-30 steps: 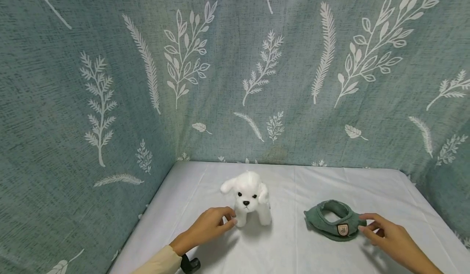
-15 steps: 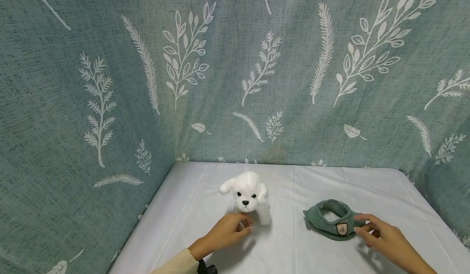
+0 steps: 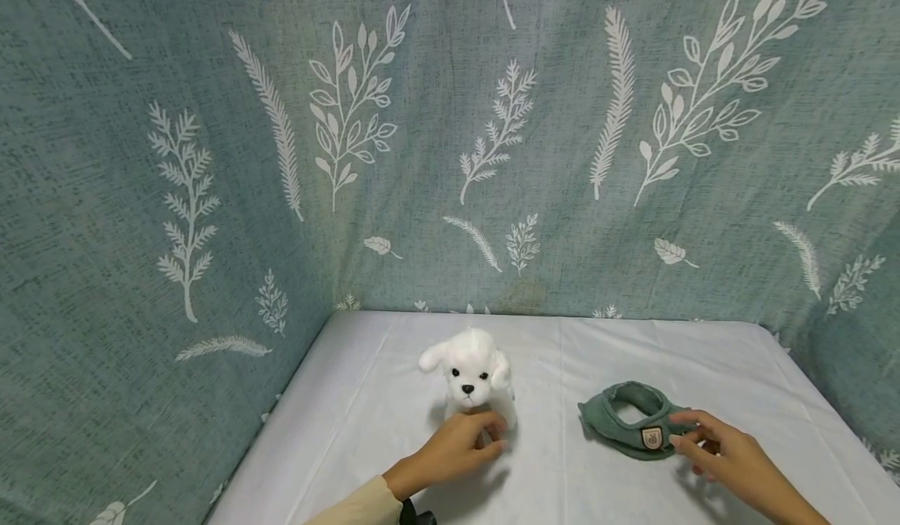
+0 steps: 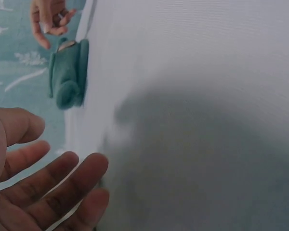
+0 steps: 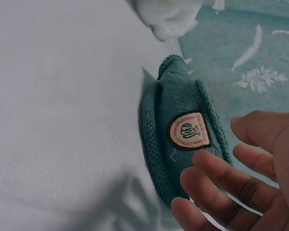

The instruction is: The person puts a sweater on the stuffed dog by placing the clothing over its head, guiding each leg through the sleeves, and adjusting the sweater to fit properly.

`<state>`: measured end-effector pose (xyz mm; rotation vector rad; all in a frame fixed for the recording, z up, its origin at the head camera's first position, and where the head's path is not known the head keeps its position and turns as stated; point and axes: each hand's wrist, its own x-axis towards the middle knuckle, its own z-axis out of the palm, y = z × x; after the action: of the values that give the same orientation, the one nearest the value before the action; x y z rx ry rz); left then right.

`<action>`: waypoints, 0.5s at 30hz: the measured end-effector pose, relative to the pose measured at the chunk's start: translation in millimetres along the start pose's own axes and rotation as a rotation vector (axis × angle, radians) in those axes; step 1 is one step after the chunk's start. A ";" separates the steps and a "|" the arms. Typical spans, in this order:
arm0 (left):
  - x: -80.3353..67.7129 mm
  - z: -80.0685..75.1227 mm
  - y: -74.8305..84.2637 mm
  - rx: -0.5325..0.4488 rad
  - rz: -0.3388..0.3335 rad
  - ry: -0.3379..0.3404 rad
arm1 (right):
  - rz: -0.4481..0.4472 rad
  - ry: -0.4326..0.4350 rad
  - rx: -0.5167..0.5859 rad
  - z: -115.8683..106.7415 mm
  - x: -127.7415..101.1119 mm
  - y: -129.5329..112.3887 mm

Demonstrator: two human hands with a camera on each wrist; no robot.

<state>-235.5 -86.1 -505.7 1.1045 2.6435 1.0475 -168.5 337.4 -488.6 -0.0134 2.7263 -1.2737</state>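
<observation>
The white cloth-covered table [image 3: 738, 357] runs back to a teal curtain printed with white leaves [image 3: 422, 142]; a stretch of cloth separates the standing white plush dog [image 3: 469, 355] from the green knitted ring-shaped garment [image 3: 610, 431], and both lie apart from the side edges. The left hand [image 3: 460, 443] is before the dog's legs, partly hiding them in the head view; contact is uncertain. The left wrist view shows its fingers loosely parted, holding nothing. The right hand [image 3: 727, 456], fingers parted, gently bent and gripping nothing, is at the garment's right end; touching or not, I cannot tell. Only the right wrist view resolves red lettering on the garment's pale, dark-bordered patch [image 5: 189, 130]
</observation>
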 end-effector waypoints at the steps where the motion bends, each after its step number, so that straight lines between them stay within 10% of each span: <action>1: 1.5 1.3 1.5 0.009 0.012 0.001 | -0.001 -0.001 0.002 0.4 0.1 -0.6; 15: 29.5 18.4 25.1 0.009 0.085 -0.063 | -0.037 0.018 0.047 6.1 0.5 -5.3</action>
<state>-236.3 -43.7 -498.9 1.2410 2.5762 0.9989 -168.5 329.4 -488.5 -0.0475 2.7222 -1.3540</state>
